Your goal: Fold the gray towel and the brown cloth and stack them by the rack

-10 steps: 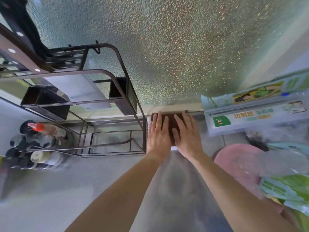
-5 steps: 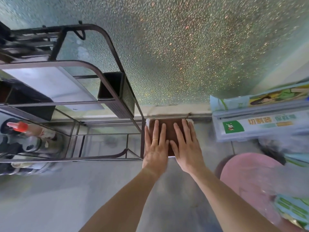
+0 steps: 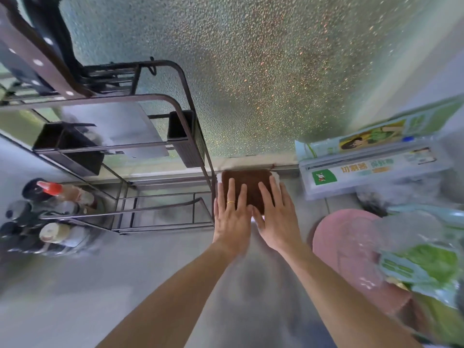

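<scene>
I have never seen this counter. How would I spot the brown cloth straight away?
Find the dark metal rack on the left of the counter, in front of the pebbled glass pane. Just right of its end post, against the sill, lies the brown cloth, folded into a flat rectangle under the left hand and right hand. It is the only dark brown thing, with pale fabric showing at its edges.

Bare counter (image 3: 125,285) fills the lower left, open to passage; rack (image 3: 198,156) bounds the centre-left, box (image 3: 371,172) and pink plate (image 3: 339,242) crowd the right.
</scene>
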